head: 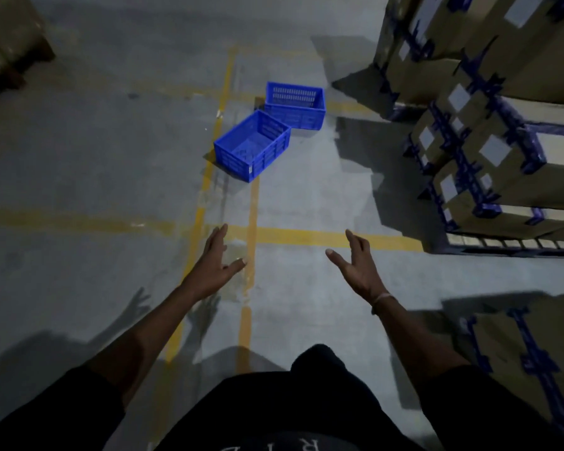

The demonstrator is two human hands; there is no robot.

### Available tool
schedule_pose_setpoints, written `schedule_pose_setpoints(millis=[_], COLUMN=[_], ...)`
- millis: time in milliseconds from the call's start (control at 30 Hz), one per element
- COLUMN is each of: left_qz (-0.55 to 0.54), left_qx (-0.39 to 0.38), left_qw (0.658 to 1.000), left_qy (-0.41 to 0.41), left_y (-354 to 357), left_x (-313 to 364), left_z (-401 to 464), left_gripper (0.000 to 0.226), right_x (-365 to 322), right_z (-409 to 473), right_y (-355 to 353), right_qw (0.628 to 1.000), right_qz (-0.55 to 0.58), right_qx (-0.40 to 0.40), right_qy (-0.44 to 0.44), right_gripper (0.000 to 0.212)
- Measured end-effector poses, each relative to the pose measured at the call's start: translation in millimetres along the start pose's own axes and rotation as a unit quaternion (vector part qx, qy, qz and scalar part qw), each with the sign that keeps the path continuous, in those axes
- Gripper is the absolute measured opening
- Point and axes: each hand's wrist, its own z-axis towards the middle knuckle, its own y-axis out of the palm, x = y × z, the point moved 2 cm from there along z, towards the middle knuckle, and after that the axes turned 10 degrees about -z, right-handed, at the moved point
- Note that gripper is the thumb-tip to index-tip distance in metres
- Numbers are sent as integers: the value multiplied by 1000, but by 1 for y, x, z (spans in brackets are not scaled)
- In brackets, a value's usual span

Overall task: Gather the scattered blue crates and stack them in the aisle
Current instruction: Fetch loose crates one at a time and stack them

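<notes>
Reaching empty hands [214, 262] [358, 265] toward crates [253, 146]; stacked boxes [489, 131] cropped.

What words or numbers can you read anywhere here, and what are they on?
Black shirt: pale letters at the bottom edge, upside down and cut off, not readable.
Cardboard boxes: white labels, too blurred to read.
Blue crates: no writing visible.

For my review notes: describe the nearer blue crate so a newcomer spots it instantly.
Left of the stacked cardboard boxes, two blue crates sit together on the concrete floor. The nearer blue crate lies angled across the yellow floor line; the farther crate sits squarer.
</notes>
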Motion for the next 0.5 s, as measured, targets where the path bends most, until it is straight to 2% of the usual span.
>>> schedule_pose_setpoints(millis=[300,500], left_qz=[-16,3], left_qx=[8,46], left_qw=[1000,999], left_qy=[-16,-27], left_y=[-17,-22], left_x=[21,58], left_z=[210,356], left_gripper=[96,97], right_x=[-17,-47], right_z=[237,410], right_y=[-23,-59], right_qw=[1000,999], right_qz=[-2,-9], right_qx=[-9,-35], right_qy=[-8,-23], right_gripper=[84,84])
